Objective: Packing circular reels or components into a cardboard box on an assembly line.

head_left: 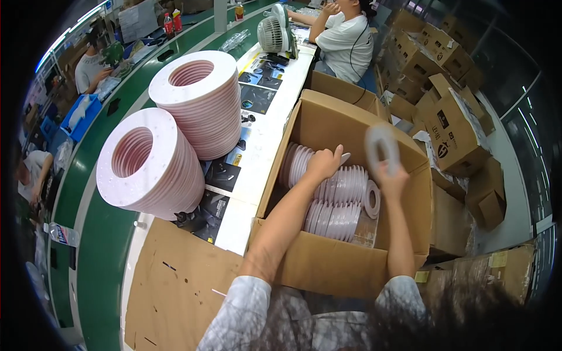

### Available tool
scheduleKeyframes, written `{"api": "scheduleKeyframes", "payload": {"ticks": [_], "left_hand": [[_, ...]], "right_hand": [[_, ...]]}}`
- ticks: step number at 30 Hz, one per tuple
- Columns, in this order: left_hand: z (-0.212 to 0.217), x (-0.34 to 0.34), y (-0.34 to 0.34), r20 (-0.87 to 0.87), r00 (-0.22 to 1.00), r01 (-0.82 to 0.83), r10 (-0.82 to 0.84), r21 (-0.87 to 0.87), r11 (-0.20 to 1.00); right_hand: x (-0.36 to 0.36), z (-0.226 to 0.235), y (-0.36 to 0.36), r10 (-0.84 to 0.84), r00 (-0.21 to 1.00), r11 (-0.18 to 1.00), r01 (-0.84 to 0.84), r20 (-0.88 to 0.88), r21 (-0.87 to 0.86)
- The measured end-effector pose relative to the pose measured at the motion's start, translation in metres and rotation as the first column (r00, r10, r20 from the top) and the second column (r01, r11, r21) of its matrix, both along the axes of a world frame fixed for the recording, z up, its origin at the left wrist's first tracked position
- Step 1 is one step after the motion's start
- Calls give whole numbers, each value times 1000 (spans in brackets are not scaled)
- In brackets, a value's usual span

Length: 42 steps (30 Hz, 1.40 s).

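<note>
Right hand (392, 177) closed on a blurred pale ring (372, 145), over carton's (328, 262) right side. Left hand (325, 163) half-curled at ring rows (336, 219) inside; grip can't tell. Seemingly ring-by-ring handling; next move probably calls for steadying rows.

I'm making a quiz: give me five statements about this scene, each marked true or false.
The right hand holds up a ring. True.
The fan stands on the floor. False: the fan stands on the table.
Two tall ring stacks stand left of the carton. True.
The carton holds no rings. False: rows of rings lie inside.
The left hand touches the fan. False: the left hand is over the carton's rings.
</note>
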<state>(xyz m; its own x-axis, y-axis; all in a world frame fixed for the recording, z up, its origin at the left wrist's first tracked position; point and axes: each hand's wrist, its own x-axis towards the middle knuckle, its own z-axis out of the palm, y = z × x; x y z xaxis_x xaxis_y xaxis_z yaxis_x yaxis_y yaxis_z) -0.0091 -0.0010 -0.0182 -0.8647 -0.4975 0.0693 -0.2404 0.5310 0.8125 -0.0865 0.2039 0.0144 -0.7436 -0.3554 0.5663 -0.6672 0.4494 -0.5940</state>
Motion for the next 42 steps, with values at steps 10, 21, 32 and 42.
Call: {"api": "scheduleKeyframes", "payload": {"ticks": [10,21,32,42], "left_hand": [[5,8,-1,19,1000,22,-21,-36,999],[-4,4,-6,-14,1000,-20,19,-141,990],[7,12,-1,-16,1000,-2,0,-96,995],[12,16,2,-26,1000,-4,2,-76,997]], "right_hand": [[-8,-8,3,-137,986,924,162,95,-346],[1,-23,2,140,983,973,-114,-118,199],[11,6,-3,-3,989,992,21,146,-126],[10,5,-4,-187,981,944,193,49,-268]]}}
